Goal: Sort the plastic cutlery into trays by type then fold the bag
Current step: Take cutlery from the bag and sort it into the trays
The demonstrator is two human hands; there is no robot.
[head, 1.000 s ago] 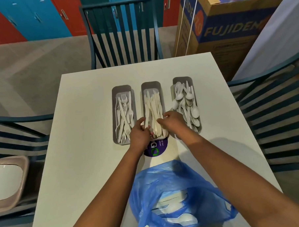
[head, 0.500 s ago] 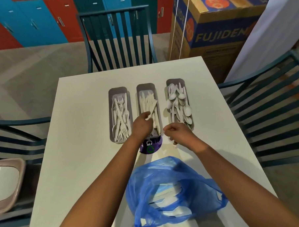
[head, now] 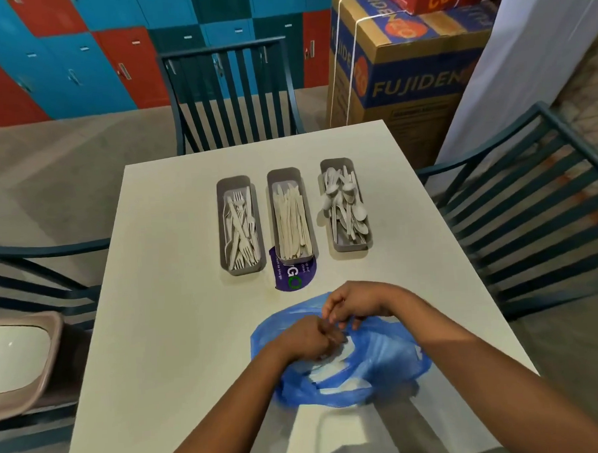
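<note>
Three grey trays stand side by side at mid-table. Forks fill the left tray (head: 222, 226), knives the middle tray (head: 283, 174) and spoons the right tray (head: 336, 163). Nearer me lies a crumpled blue bag (head: 386, 366), and white plastic cutlery (head: 331, 365) shows through its open mouth. My left hand (head: 306, 339) is curled inside the mouth, its fingertips on the white cutlery. Just above it, my right hand (head: 352, 302) pinches the bag's far rim with bent fingers.
The white table (head: 174, 300) has a purple round sticker (head: 293, 278) partly under the middle tray. Teal slatted chairs stand at the far side (head: 230, 92), the right (head: 529, 199) and the left. A pinkish bin (head: 22, 358) sits at the left and a large cardboard box (head: 404, 78) behind.
Both hands have pulled back from the near end of the knife tray to the blue bag. The knives now lie straight in the middle tray.
</note>
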